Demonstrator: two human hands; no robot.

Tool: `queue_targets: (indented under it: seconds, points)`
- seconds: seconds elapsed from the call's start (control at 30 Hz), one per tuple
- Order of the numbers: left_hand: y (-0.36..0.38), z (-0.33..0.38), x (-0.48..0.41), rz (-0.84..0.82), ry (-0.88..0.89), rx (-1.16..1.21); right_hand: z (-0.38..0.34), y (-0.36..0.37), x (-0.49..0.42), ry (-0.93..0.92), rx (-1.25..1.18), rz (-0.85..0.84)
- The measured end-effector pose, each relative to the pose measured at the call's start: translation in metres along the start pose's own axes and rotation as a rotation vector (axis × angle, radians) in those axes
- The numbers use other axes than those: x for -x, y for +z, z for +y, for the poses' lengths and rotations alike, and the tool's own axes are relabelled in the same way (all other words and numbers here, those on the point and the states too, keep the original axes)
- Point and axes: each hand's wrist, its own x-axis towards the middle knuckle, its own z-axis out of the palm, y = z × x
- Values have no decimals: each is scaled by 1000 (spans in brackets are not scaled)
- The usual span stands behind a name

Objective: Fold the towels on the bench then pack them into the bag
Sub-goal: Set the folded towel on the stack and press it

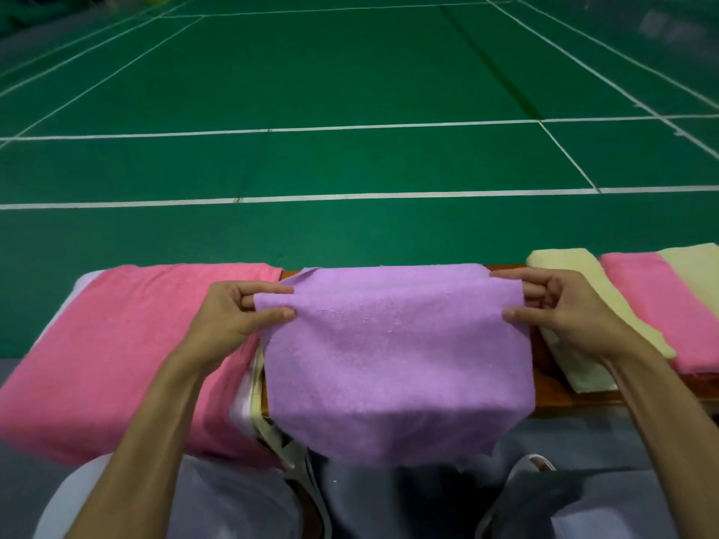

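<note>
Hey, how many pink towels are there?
2. The left pink towel lies spread out; the right pink towel lies folded beside a cream towel. More may be hidden underneath.

Single head-worn view, wide-angle, aimed forward and down across the bench.

The camera sits above the person's lap and close to the work. Both forearms rise from the bottom edge, and the left hand (237,317) and right hand (560,305) land mid-frame with the purple towel (393,355) between them. The wooden bench (550,383) crosses the lower half, reaching from the pink towel (116,344) at the left edge to the folded towels (657,313) at the right edge. Beyond it, the view faces out over the green court floor (350,91), whose white lines recede toward the top and grow blurred there.
</note>
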Motion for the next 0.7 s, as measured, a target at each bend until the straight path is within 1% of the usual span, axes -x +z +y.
queue_targets:
  seconds: [0.07, 0.13, 0.2, 0.27, 0.3, 0.37, 0.43, 0.5, 0.6, 0.63, 0.7]
  points:
    - [0, -3, 0, 56, 51, -152, 7, 1, -2, 1, 269, 18]
    - [2, -5, 0, 65, 67, -224, 11, 3, -3, -17, 489, 3]
    - [5, -8, 1, 18, 60, -195, 12, 3, -3, -32, 550, -28]
    - [4, -10, 0, 4, 31, -128, 12, 0, -1, -24, 445, -63]
    - [2, -10, -1, 11, 14, -84, 10, -1, -1, -16, 335, -58]
    - [0, -8, -2, 1, -10, 26, 7, -1, -1, -6, 41, 2]
    - [-2, -2, -2, -47, -54, 121, 0, 0, 0, 12, -252, 73]
    - [-5, 4, 1, -119, -61, 145, -6, -2, 2, 33, -378, 71]
    - [-11, 7, 7, -179, -18, 43, -13, -3, 6, 51, -359, 2]
    - [-12, 6, 8, -172, -2, -12, -13, -2, 6, 52, -300, 0]
    - [-12, 4, 9, -105, 31, -148, -9, 2, 4, 37, -99, 45]
